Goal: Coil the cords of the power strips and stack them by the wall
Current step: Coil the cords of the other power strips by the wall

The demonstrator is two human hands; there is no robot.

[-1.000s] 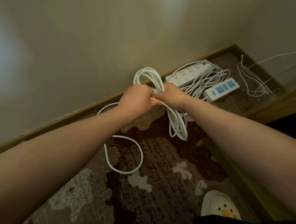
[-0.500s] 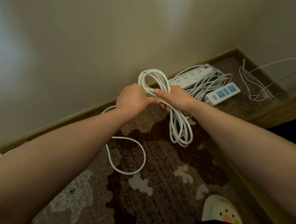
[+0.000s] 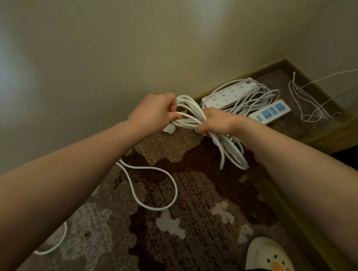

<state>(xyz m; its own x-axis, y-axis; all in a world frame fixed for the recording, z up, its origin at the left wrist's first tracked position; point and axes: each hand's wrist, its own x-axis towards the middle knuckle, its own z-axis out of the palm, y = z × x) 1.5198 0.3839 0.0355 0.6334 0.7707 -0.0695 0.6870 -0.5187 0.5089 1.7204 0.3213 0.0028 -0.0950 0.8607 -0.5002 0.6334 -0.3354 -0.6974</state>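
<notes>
A white coiled cord (image 3: 190, 110) is bundled between both hands above the carpet. My right hand (image 3: 216, 123) grips the middle of the bundle, whose loops hang down to the right (image 3: 234, 152). My left hand (image 3: 154, 113) pinches a strand at the bundle's upper left, with a white plug (image 3: 169, 128) just below it. The loose tail (image 3: 154, 188) loops over the carpet. By the wall lie a white power strip (image 3: 228, 93) with its coiled cord (image 3: 256, 100) and a strip with blue sockets (image 3: 269, 112).
Patterned brown carpet (image 3: 180, 230) covers the floor up to the skirting (image 3: 239, 76). Thin white string (image 3: 307, 105) lies in the right corner. A wooden furniture edge (image 3: 343, 132) runs on the right. A white clog (image 3: 267, 258) shows at the bottom. Another cord piece (image 3: 54, 243) lies at left.
The upright coil has been tipped sideways to the right in my right hand. My left hand has drawn a strand across the bundle, and the plug now shows below it.
</notes>
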